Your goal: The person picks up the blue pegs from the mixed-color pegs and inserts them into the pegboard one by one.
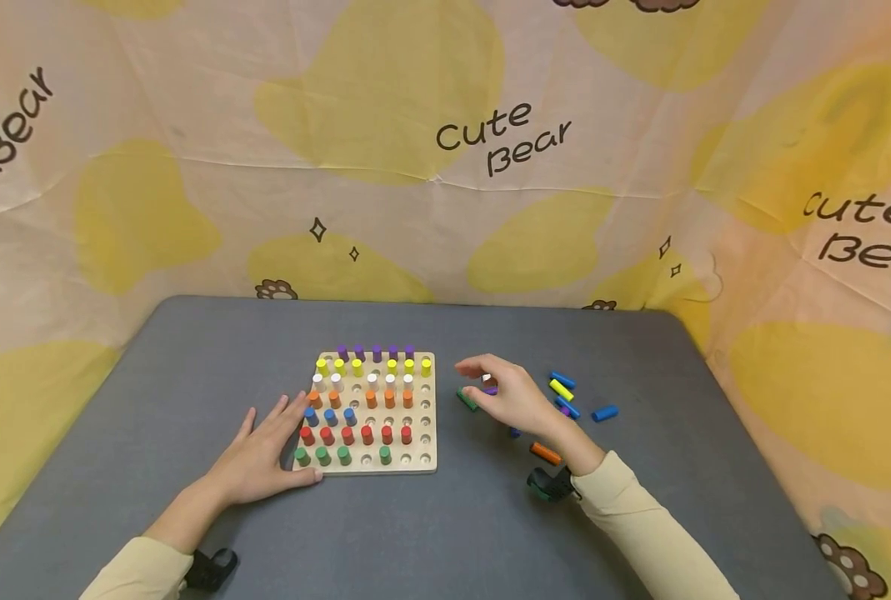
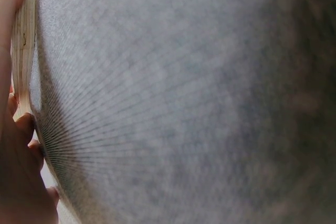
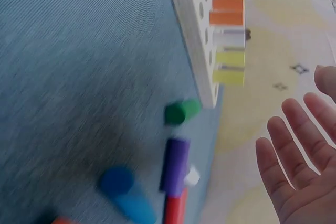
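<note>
A wooden pegboard [image 1: 433, 446] stands on the table with rows of upright pegs: purple, yellow, white, orange, blue, red and green from back to front. My left hand [image 1: 261, 458] rests along its left edge, fingers spread, thumb at the front corner; in the left wrist view the thumb lies against the wooden side. My right hand [image 1: 516, 396] hovers right of the board over loose pegs, its fingers extended and holding nothing. Beneath it, the right wrist view shows a green peg [image 3: 181, 112], a purple peg [image 3: 175, 166], a red peg [image 3: 175, 208] and a blue peg [image 3: 128, 198].
More loose pegs lie right of my right hand, among them a yellow peg [image 1: 561, 389] and a blue peg [image 1: 605, 413]. An orange peg [image 1: 545, 453] lies near the right wrist. A printed cloth [image 1: 385, 100] hangs behind the grey table [image 1: 385, 542].
</note>
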A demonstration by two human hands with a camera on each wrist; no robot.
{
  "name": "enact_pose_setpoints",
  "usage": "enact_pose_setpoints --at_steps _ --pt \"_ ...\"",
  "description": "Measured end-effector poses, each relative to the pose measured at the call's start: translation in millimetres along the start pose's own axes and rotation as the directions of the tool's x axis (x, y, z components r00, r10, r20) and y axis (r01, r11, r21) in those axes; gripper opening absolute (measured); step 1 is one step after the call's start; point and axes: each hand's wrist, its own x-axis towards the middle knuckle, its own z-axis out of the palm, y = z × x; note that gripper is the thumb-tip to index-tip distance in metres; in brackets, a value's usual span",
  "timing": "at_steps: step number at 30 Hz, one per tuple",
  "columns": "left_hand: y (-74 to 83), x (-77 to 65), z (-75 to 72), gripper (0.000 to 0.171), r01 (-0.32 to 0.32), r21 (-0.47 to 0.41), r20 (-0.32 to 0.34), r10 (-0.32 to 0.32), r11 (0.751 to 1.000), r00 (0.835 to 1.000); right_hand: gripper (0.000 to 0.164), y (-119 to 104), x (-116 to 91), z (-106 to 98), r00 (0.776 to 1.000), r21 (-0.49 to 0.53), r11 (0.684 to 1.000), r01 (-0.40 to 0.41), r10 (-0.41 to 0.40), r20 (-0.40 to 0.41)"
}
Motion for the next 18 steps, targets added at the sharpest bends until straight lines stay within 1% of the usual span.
enact_pose_setpoints --at_steps 7,10,15,18 --pt "-1.6 0.5 2.0 0.112 0.006 -0.001 0.002 -0.006 1.0 1.0 0.036 16 -17 -8 0.994 0.012 0.994 -0.106 0.106 -0.015" --pt "-2.9 0.9 3.1 0.113 0.008 -0.001 0.003 -0.008 1.0 1.0 0.037 22 -24 -10 0.992 0.014 0.992 -0.126 0.126 -0.002" --pt "-3.3 1.3 3.7 0.113 0.006 -0.001 0.0 -0.006 1.0 1.0 0.04 33 -34 -14 0.991 0.007 0.991 -0.131 0.131 0.024" --pt "-2.9 1.0 3.4 0.112 0.0 0.0 -0.005 0.0 1.0 1.0 0.041 39 -40 -15 0.99 -0.025 0.991 -0.133 0.134 0.037"
